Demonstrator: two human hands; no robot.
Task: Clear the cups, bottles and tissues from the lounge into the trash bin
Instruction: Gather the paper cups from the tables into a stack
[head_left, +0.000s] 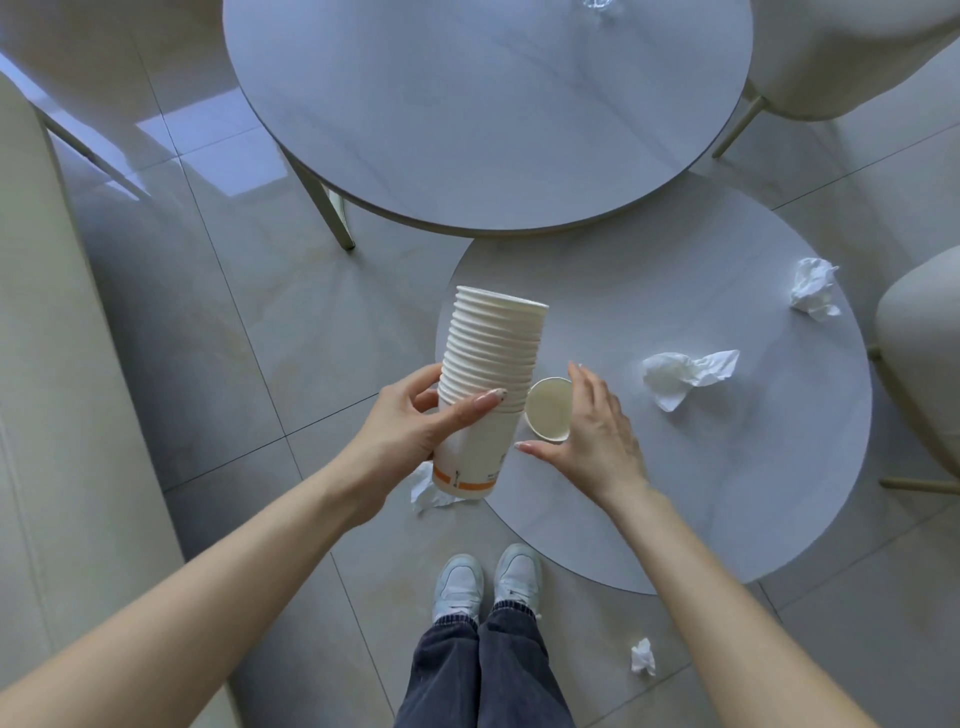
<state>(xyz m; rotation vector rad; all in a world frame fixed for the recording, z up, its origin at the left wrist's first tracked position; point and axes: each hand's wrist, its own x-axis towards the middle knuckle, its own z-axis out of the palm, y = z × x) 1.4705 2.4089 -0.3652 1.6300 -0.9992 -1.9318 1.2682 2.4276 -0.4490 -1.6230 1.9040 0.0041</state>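
Cup stack: white paper, nested rims, orange band at base.

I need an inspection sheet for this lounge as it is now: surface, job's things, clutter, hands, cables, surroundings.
Surface: low table, grey marbled top, partly under a higher table.
Job's things: stack of cups in the left hand; single cup mouth up on the low table; two table tissues, crumpled; two floor tissues.
Clutter: clear object at the higher table's far edge, cut off, kind unclear.
Hands: left hand grips the stack; right hand open, fingers spread beside the single cup, contact unclear.
Cables: nothing seen.
Surroundings: tiled floor, pale seats around.
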